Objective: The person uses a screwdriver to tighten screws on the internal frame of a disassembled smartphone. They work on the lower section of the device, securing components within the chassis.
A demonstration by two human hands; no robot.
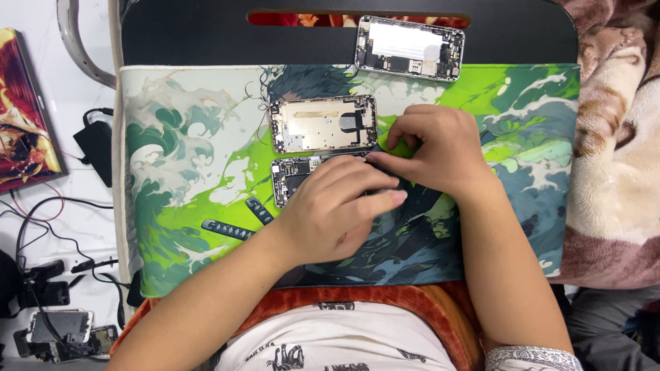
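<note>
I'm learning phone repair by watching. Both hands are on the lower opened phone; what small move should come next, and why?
Probably lift the left hand slightly. It covers most of the lower phone, so the spot the right hand is pinching at the phone's right end is hidden. The upper phone lies close beside it, so any move should stay small.

A black lap tray (179, 34) with a slot handle along its far edge carries a green-and-white printed mat (185, 172). On the mat lie an open silver phone housing (322, 124) and, just below it, a partly covered phone chassis (292, 177). A third opened phone body (410, 48) straddles the mat's far edge and the bare tray.
</note>
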